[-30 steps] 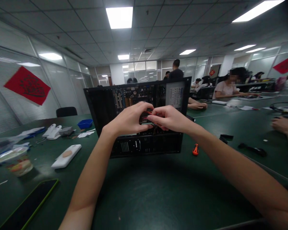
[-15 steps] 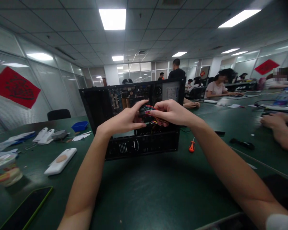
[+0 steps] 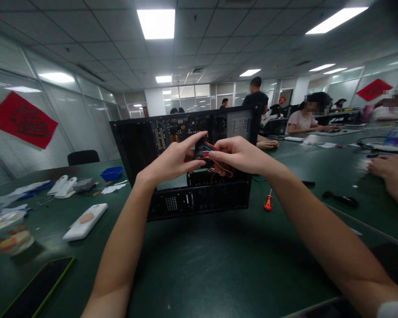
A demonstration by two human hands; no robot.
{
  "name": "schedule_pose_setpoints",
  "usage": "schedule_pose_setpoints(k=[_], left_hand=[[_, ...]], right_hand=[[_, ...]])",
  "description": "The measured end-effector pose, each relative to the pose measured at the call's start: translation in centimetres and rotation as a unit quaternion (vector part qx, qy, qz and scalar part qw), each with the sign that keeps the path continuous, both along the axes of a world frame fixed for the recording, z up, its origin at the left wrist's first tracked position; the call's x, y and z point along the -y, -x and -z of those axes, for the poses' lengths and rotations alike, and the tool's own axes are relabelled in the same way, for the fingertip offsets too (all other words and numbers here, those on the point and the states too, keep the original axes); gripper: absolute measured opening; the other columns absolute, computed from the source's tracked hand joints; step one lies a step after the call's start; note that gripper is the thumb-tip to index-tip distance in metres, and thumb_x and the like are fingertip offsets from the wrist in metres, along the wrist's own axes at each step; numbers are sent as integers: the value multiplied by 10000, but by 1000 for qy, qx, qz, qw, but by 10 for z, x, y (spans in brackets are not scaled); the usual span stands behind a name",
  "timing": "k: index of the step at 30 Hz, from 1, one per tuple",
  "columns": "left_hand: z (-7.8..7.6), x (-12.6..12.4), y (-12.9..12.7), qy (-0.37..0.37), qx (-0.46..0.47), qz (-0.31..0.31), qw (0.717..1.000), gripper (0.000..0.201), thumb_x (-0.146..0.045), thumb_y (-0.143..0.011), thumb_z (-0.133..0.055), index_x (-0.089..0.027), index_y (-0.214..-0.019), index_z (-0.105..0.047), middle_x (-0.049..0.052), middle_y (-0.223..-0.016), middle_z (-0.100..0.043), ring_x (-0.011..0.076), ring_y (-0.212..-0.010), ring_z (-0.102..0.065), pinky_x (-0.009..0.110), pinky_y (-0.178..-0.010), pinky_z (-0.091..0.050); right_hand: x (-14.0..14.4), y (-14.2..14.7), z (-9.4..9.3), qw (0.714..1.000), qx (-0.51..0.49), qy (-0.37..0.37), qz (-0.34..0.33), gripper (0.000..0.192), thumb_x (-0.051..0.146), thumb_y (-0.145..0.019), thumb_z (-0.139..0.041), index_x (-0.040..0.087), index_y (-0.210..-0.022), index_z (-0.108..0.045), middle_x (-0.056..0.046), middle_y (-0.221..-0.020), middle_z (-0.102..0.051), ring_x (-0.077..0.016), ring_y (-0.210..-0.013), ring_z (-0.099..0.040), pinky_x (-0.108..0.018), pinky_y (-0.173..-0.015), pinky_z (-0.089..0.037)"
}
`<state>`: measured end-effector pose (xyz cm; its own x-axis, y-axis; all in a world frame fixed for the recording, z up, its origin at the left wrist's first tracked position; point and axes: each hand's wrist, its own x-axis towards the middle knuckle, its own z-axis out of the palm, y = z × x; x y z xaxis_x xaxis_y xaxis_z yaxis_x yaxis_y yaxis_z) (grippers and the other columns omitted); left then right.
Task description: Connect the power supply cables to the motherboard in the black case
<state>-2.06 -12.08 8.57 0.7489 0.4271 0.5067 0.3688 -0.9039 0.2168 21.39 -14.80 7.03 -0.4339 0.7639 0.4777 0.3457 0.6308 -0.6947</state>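
A black computer case (image 3: 199, 201) stands open in front of me on the green table, its motherboard (image 3: 182, 128) showing. My left hand (image 3: 174, 161) has its thumb and index finger around a black cable connector (image 3: 199, 149), just in front of the case's opening. My right hand (image 3: 240, 154) pinches the bundle of coloured power cables (image 3: 223, 170) that runs from this connector. Red, yellow and black wires hang below my right fingers. My other left fingers are partly hidden behind the connector.
An orange screwdriver (image 3: 268, 202) lies right of the case. At left are a blue tray (image 3: 112, 173), a white power bank-like object (image 3: 85, 221), a phone (image 3: 38, 287) and a plastic cup (image 3: 9, 234). Another person's hands (image 3: 389, 174) rest on the table at right.
The connector has turned more upright between my left thumb and index finger. Both hands stay in front of the case, and the view has shifted slightly.
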Motion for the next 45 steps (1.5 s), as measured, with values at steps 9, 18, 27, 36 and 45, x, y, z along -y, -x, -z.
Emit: schedule_pose_setpoints(k=[9,18,27,36,45], left_hand=[[-1,1,-1,-72,-11,-29,997,603,-264,-875,-758,-123,-1430,-568,-51,-655,-633,115,-591,-590,218,-617,-454],[7,-5,-11,-111,-14,-61,992,521,-167,-859,-706,-128,-1370,-610,-19,-730,-660,115,-621,-595,225,-630,-445],[12,-13,-15,-116,-11,-89,989,465,-141,-836,-717,-134,-1296,-649,-26,-694,-634,124,-617,-597,235,-631,-455],[19,-24,-25,-144,48,-98,983,667,-122,-826,-726,-143,-1460,-518,-24,-778,-674,129,-677,-634,228,-684,-495],[32,-30,-32,-323,157,-158,920,262,-246,-986,-604,-177,-1216,-709,124,-1204,-718,240,-1139,-673,363,-1001,-536]], right_hand=[[3,1,1,996,86,-17,2,436,582,-954,-581,174,-838,-682,-17,-688,-694,-140,-587,-614,-257,-527,-431],[-25,15,15,999,3,-15,-42,280,338,-906,-647,159,-1121,-671,-52,-1063,-723,-187,-917,-659,-297,-768,-551],[-42,28,28,991,-107,64,-38,142,235,-762,-679,178,-892,-678,-16,-849,-698,-157,-754,-626,-253,-629,-518],[-39,29,23,988,-152,-9,16,139,231,-669,-607,160,-777,-659,8,-747,-637,-142,-710,-552,-272,-671,-427],[-44,22,21,972,-211,-97,37,394,520,-829,-688,153,-974,-709,-40,-921,-703,-202,-900,-627,-335,-824,-526]])
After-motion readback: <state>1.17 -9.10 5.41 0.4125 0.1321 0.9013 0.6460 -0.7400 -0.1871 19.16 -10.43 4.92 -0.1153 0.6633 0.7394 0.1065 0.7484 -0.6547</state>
